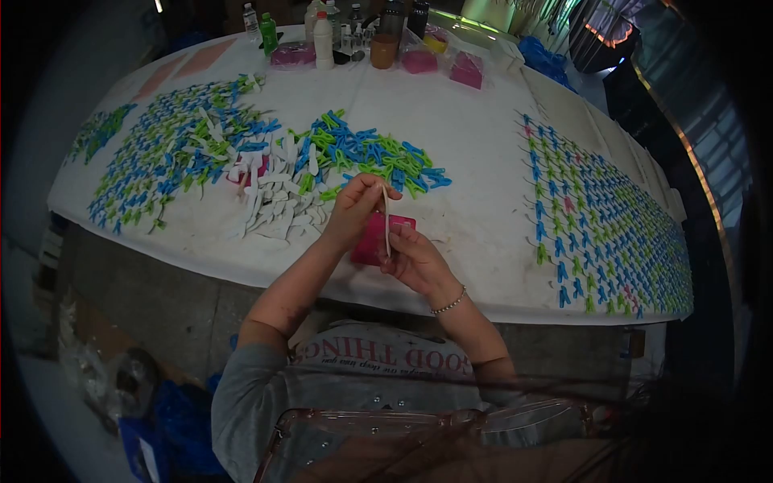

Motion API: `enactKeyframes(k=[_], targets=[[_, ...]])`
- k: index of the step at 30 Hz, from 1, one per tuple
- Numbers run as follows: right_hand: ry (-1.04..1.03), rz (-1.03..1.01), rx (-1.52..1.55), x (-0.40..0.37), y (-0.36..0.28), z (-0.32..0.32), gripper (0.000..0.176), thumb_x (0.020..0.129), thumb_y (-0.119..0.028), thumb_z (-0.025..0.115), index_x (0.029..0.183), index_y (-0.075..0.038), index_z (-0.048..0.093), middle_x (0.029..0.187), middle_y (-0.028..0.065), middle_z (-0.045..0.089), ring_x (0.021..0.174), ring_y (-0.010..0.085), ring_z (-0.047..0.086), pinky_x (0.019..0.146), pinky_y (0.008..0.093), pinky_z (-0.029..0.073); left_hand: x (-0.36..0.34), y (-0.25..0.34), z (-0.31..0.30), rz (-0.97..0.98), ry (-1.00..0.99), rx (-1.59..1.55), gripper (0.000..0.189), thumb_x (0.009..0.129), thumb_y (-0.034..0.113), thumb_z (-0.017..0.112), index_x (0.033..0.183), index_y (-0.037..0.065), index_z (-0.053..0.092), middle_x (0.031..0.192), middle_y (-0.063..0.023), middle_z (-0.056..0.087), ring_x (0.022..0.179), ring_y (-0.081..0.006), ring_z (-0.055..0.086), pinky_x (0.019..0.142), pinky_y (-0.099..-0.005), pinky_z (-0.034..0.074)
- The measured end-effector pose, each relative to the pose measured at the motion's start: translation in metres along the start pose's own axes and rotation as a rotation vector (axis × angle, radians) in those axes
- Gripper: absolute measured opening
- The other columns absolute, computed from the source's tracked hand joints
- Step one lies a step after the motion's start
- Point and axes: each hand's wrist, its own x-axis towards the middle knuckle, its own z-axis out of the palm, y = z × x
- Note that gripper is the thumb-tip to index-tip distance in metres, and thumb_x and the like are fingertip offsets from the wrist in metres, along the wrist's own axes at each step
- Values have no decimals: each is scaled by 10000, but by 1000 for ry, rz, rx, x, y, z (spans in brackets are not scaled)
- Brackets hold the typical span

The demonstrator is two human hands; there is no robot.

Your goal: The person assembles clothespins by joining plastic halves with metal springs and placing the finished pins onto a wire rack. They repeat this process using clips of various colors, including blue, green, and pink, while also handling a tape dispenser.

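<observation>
Both hands hold one thin white strip (387,221), upright and seen nearly edge-on. My left hand (357,211) is closed on its upper end, fingers pinched together. Lower down, my right hand (415,259) is closed round the bottom part, thumb against it. A bright pink block-like thing (369,245) shows just behind the hands, partly hidden by them. To the left of my left hand lies a heap of flat, pale, elongated pieces (279,201). Beyond the hands is a pile of blue and green clothespins (378,153).
More clothespins (161,145) spread over the left of the white-covered table (475,137). Rows of clothespins with thin curved pieces (600,225) cover the right. Bottles (323,42), a brown cup (383,53) and pink packets (466,71) stand along the far edge.
</observation>
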Motion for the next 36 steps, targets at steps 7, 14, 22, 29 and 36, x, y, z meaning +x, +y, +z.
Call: enactKeyframes(k=[7,14,22,29,36], targets=[[379,-249,-824,-10,-30,-5,87,886,-65,627,955,-23,594,850,10,620,753,83,599,638,220,491,-1,13,-3,-110,-126,176,150,926,66,549,1074,46,552,1017,-44,604,907,-80,570,769,-231,471],[441,-586,-1559,-3,-18,-28,139,831,-44,660,964,-12,638,876,68,616,795,141,593,704,253,473,10,-5,-25,-2,-138,411,180,882,41,617,1059,38,583,968,0,589,876,-56,546,778,-208,450],[396,-681,-1680,4,-12,-29,135,820,-33,649,955,-24,643,827,75,593,783,182,585,717,295,470,7,-3,-46,129,-187,603,101,850,96,664,937,59,628,890,0,614,827,-88,565,760,-253,458],[256,-746,-1895,-13,-28,-36,166,747,-22,649,909,-52,646,802,76,599,780,259,552,700,359,445,0,-7,-55,214,-341,950,105,783,123,694,843,78,621,822,-32,596,787,-184,553,690,-303,435],[404,-687,-1965,-30,-45,-28,199,710,21,625,898,-41,632,845,93,591,797,254,550,713,347,456,3,-17,-33,234,-451,1074,104,752,159,688,790,103,609,782,-42,588,793,-255,539,724,-365,414]])
